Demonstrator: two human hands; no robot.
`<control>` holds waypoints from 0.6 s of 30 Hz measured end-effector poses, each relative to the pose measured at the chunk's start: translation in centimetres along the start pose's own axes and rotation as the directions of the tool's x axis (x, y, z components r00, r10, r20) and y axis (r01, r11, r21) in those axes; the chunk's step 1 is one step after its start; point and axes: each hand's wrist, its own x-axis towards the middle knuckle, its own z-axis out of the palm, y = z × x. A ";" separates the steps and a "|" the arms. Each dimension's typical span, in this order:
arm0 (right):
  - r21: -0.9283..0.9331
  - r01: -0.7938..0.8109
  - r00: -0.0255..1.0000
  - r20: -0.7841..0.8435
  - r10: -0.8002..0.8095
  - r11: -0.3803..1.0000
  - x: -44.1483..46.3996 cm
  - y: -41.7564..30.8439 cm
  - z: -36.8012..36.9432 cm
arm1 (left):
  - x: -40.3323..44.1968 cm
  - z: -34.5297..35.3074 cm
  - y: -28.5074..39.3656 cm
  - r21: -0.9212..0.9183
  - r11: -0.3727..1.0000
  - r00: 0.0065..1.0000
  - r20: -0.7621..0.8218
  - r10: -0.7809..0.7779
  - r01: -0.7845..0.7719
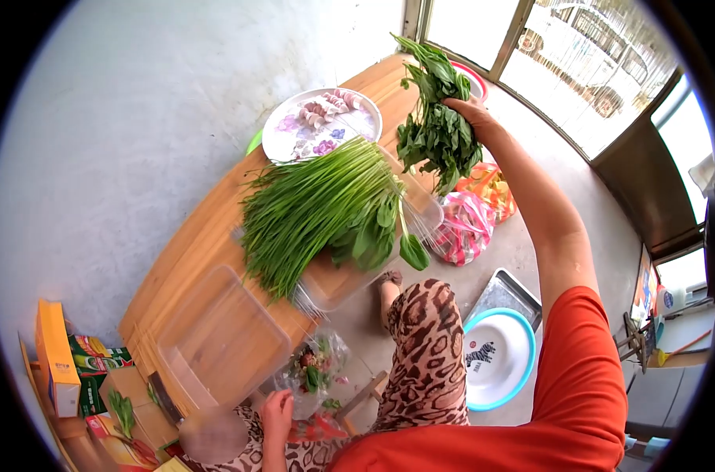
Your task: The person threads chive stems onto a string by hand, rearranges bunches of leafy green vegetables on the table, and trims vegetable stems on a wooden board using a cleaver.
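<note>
A wooden table (pixel 208 236) is placed alongside a pale wall (pixel 137 118); daylight is admitted through framed windows (pixel 562 102); grey floor (pixel 601 236) is observed.

The right arm (pixel 540 200) reaches far out, right fingers (pixel 456 104) clasped; left fingers (pixel 281 401) curl low.

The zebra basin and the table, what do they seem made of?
The zebra basin looks like glossy plastic, judging by its even white inside and blue rim; enamel is possible. The table seems wood, or perhaps laminate, with slight sheen: brown grain shows.
</note>
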 end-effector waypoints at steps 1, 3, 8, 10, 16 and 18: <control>-0.001 -0.036 0.999 0.019 0.036 0.999 -0.9 -1.7 0.8 | -0.3 0.0 0.2 -0.006 1.000 1.000 -0.004 0.003 -0.003; 0.094 -0.075 0.996 0.053 0.071 0.993 -0.5 -2.8 1.6 | -0.5 -0.2 1.0 -0.006 0.999 0.999 -0.015 0.047 -0.047; 0.151 -0.038 0.969 0.248 0.000 0.988 -4.5 -8.2 7.1 | -1.2 -0.2 1.0 -0.019 0.979 0.977 -0.079 0.200 -0.202; 0.185 -0.085 0.918 0.397 0.005 0.979 -7.6 -10.6 10.9 | -1.6 -0.6 1.3 0.007 0.967 0.961 -0.107 0.255 -0.256; 0.195 -0.135 0.929 0.366 0.055 0.971 -17.2 -11.7 23.0 | -2.8 -1.2 1.3 -0.090 0.976 0.972 -0.144 0.184 -0.198; 0.245 -0.361 0.861 0.457 0.221 0.900 -19.9 -10.1 27.2 | -3.2 -1.4 1.4 -0.119 0.969 0.965 -0.177 0.192 -0.215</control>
